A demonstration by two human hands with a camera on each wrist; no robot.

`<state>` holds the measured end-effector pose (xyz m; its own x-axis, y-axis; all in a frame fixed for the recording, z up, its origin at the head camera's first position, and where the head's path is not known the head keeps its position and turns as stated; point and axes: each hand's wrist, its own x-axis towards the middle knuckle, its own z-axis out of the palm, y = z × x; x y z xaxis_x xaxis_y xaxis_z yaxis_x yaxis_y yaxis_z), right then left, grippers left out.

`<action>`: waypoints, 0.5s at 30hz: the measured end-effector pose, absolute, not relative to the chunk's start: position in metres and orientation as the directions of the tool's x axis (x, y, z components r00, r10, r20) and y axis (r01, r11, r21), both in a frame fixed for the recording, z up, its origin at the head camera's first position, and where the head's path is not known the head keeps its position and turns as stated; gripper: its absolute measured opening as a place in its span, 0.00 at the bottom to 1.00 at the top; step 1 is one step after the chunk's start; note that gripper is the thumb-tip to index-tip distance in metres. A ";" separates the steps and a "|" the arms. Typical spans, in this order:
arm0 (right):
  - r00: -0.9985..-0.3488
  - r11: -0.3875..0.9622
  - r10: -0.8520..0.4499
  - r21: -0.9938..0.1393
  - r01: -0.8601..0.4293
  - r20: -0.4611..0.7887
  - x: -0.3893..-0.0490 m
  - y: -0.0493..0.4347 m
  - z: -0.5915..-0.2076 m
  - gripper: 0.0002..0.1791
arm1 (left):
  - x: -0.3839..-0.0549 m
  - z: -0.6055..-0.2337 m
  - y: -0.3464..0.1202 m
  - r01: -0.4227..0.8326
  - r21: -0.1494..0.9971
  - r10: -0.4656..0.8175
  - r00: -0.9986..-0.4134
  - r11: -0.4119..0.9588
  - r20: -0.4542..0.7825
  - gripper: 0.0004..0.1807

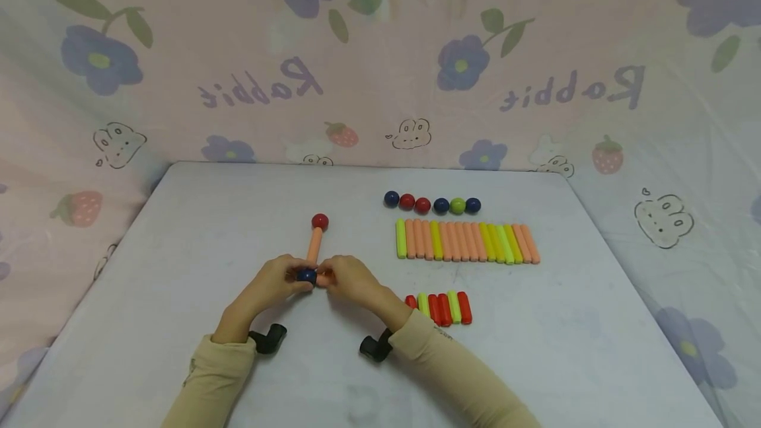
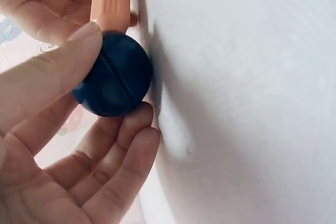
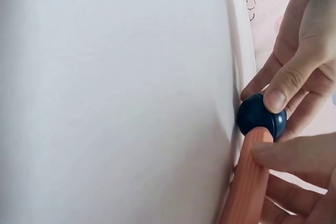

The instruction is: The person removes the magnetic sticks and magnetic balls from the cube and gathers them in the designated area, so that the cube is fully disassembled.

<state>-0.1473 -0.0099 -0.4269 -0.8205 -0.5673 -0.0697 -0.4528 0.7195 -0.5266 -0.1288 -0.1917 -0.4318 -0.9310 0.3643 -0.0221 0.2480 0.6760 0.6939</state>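
My left hand (image 1: 276, 284) grips a dark blue ball (image 2: 116, 77) between thumb and fingers, close over the white table. From the right, my right hand (image 1: 353, 281) pinches a ridged orange stick (image 3: 249, 179). In both wrist views the stick's end meets the ball. Another orange stick (image 1: 314, 245) runs from beside the blue ball toward the back, with a red ball (image 1: 320, 221) at its far end. Fingers partly hide where this stick comes up to the blue ball in the head view.
Blue, red and green balls (image 1: 423, 205) line up at the back right of the white table (image 1: 196, 216). In front lies a row of orange, yellow and green sticks (image 1: 466, 242). Shorter red and green sticks (image 1: 444, 310) are nearer, partly behind my right forearm.
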 end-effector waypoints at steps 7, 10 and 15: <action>-0.817 0.701 -0.572 -0.561 -0.440 -0.075 -0.148 -0.011 -0.429 0.11 | -0.129 -0.435 -0.192 0.242 0.692 0.350 -0.937 0.680 -0.016 0.19; -0.810 0.687 -0.581 -0.580 -0.438 -0.077 -0.149 -0.010 -0.429 0.11 | -0.129 -0.435 -0.192 0.244 0.691 0.349 -0.937 0.681 -0.013 0.19; -0.792 0.691 -0.602 -0.565 -0.451 -0.104 -0.151 -0.008 -0.427 0.11 | -0.131 -0.437 -0.192 0.244 0.691 0.351 -0.936 0.681 -0.014 0.19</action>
<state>-0.1506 -0.0079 -0.4266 -0.7916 -0.6021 -0.1039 -0.4512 0.6907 -0.5652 -0.1308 -0.1916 -0.4371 -0.9364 0.3506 -0.0143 0.2443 0.6807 0.6906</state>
